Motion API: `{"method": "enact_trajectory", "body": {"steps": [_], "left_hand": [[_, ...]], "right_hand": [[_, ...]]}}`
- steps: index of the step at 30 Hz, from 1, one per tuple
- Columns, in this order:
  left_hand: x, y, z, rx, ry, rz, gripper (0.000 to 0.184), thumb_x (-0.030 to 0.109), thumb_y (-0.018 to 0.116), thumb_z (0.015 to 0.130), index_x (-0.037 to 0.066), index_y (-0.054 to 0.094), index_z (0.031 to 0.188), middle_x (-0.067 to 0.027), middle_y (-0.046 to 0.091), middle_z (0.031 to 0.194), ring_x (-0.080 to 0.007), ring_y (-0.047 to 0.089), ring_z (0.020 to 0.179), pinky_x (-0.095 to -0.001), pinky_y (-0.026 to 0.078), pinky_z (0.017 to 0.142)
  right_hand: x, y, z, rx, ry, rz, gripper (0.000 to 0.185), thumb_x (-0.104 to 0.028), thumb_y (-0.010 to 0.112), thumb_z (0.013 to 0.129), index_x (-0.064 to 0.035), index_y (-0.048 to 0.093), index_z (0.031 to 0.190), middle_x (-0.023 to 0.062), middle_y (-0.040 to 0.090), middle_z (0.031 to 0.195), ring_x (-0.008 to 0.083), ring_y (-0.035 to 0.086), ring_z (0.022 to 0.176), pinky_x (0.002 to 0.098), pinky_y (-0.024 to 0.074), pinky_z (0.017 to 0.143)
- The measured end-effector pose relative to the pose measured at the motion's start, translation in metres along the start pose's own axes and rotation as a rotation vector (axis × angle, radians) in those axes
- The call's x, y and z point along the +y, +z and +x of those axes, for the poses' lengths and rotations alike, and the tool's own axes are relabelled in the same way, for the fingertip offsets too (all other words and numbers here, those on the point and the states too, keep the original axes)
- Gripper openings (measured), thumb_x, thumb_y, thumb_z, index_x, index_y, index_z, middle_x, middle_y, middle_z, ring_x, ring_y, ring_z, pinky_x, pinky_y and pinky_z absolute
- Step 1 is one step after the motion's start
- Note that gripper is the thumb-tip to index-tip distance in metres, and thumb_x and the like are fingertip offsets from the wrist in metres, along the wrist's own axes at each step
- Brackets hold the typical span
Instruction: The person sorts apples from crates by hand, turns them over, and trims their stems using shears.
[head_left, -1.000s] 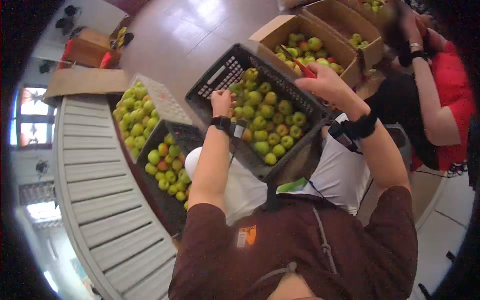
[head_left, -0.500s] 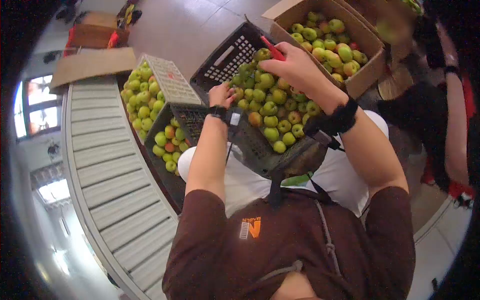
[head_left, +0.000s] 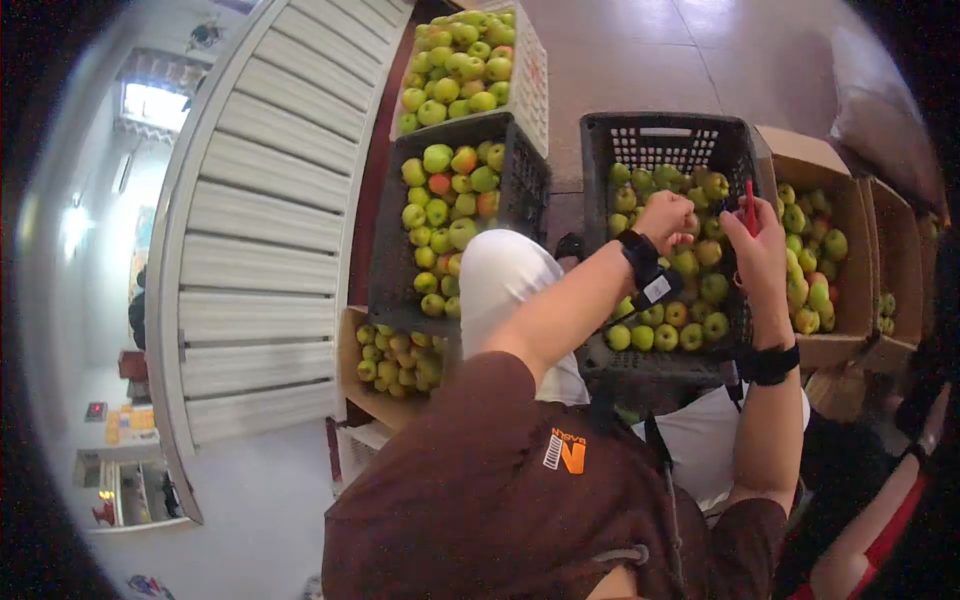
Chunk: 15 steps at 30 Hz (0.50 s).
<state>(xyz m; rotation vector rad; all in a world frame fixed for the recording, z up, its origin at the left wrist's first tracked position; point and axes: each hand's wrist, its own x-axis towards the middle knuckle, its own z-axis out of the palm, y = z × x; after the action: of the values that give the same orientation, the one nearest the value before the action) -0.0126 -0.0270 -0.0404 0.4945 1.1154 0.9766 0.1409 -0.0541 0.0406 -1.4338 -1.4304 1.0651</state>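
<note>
My right hand [head_left: 760, 245] is closed around a slim red-handled tool [head_left: 750, 205] that points up past the fingers; its working end is hard to make out. Close to its left, my left hand [head_left: 668, 220] has its fingers curled in, and whatever they hold is hidden. Both hands are over a black plastic crate [head_left: 668, 122] of green apples [head_left: 665, 338], some blushed red. The crate's far end wall shows its grid of holes.
Cardboard boxes of apples [head_left: 815, 285] stand right of the crate. To the left are another black crate [head_left: 385, 285], a white crate [head_left: 530, 85] and a cardboard box [head_left: 375, 405], all with apples. A slatted roller conveyor [head_left: 265, 260] runs alongside. Another person's arm [head_left: 870, 530] shows at lower right.
My view has swung left, bringing more of the conveyor and left-hand crates into sight. The left hand has left the crate's left side and come near the right hand, which still holds the red-handled tool.
</note>
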Motion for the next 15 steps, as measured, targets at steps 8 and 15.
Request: {"method": "enact_trajectory", "body": {"steps": [8,15], "left_hand": [[0.137,-0.082,-0.111,0.033,0.897,1.143,0.02,-0.004,0.051,0.077,-0.001,0.055,0.097,-0.0106,0.059,0.088,-0.0203,0.06,0.079,-0.0344,0.053,0.069],[0.21,-0.232,-0.108,0.331,0.582,-0.001,0.006,0.005,0.052,0.081,0.001,0.052,0.085,-0.008,0.053,0.078,-0.0212,0.061,0.08,-0.0331,0.051,0.066]], "right_hand": [[0.012,-0.009,-0.018,-0.055,0.015,0.084,0.027,-0.021,0.062,0.079,-0.0044,0.053,0.099,-0.0036,0.051,0.076,0.0036,0.044,0.064,0.0188,0.0349,0.056],[-0.014,-0.021,-0.038,-0.002,0.216,0.276,0.025,-0.021,0.062,0.078,-0.0065,0.054,0.097,-0.0026,0.052,0.076,0.0075,0.047,0.066,0.022,0.0377,0.06]]}}
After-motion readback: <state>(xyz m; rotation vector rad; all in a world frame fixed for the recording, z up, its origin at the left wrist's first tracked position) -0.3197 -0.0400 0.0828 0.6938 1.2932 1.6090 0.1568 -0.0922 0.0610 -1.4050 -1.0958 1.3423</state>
